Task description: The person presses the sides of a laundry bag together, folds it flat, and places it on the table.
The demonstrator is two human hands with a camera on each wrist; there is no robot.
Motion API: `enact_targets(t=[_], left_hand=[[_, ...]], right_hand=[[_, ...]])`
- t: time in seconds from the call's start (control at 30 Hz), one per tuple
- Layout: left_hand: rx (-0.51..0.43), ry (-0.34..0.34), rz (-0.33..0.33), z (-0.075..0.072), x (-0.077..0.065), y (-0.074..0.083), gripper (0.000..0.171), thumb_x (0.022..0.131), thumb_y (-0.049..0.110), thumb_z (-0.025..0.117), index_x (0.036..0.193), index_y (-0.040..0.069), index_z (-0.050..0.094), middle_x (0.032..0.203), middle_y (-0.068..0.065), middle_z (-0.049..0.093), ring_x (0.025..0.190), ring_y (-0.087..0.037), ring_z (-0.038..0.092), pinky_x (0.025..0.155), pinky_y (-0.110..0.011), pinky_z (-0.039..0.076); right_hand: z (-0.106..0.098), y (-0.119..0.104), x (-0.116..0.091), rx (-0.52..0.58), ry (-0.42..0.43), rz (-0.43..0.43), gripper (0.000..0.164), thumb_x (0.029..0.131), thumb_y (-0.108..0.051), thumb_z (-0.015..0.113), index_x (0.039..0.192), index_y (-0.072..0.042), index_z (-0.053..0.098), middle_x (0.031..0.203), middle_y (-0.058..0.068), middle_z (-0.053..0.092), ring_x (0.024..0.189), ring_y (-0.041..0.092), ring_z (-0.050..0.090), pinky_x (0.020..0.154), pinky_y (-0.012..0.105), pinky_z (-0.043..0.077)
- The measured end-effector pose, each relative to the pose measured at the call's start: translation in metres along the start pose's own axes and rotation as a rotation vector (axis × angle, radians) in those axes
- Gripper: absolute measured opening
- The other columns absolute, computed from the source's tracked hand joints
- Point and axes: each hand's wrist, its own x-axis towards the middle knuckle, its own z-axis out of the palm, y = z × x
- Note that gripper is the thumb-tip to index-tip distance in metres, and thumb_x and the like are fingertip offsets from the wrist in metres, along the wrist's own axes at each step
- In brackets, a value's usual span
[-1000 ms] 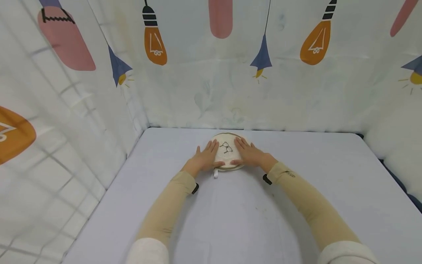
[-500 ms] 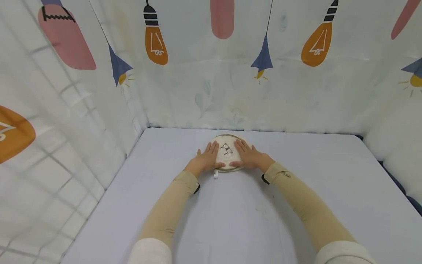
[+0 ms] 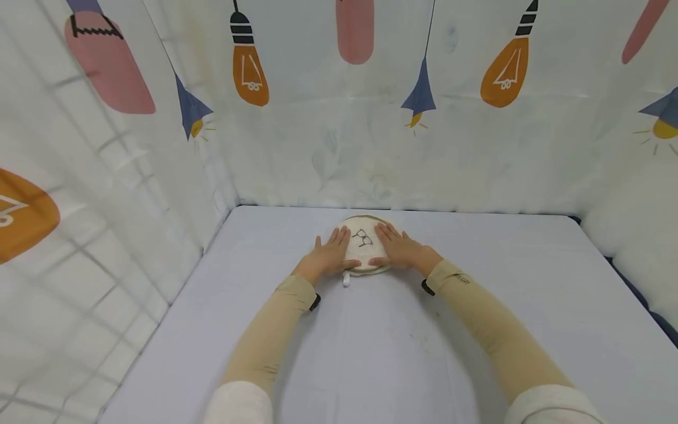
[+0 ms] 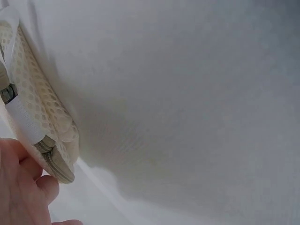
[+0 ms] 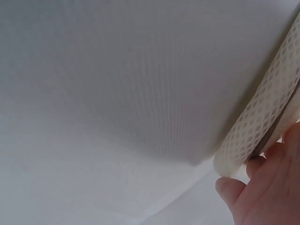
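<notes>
A round cream mesh laundry bag (image 3: 364,253) lies on the table near its far edge, with a small dark line drawing on top. A greenish-beige zipper (image 4: 61,164) runs round its side, and a white tab (image 3: 346,279) sticks out at the front left. My left hand (image 3: 329,254) rests on the bag's left side, fingers straight and pointing away from me. On the right side my right hand (image 3: 399,248) lies the same way, its thumb pointing inward. In the right wrist view the mesh wall (image 5: 262,112) bulges beside my fingers.
The bag stands on a white-covered table (image 3: 371,347). Behind it hangs a white curtain (image 3: 296,153) printed with lamps and bulbs, and another curtain (image 3: 106,235) with grid-like shadows closes off the left side.
</notes>
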Motion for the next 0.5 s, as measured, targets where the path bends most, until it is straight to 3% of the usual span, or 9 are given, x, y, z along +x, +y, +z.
enact_targets(t=[0.5], left_hand=[[-0.031, 0.093, 0.053, 0.002, -0.002, -0.006, 0.092, 0.104, 0.059, 0.045, 0.164, 0.004, 0.003, 0.171, -0.012, -0.005, 0.156, -0.033, -0.003, 0.121, -0.065, 0.008]], right_hand=[[-0.011, 0.001, -0.011, 0.034, 0.038, -0.039, 0.097, 0.105, -0.055, 0.050, 0.161, 0.005, -0.002, 0.168, 0.023, -0.003, 0.154, 0.041, -0.003, 0.122, 0.060, 0.011]])
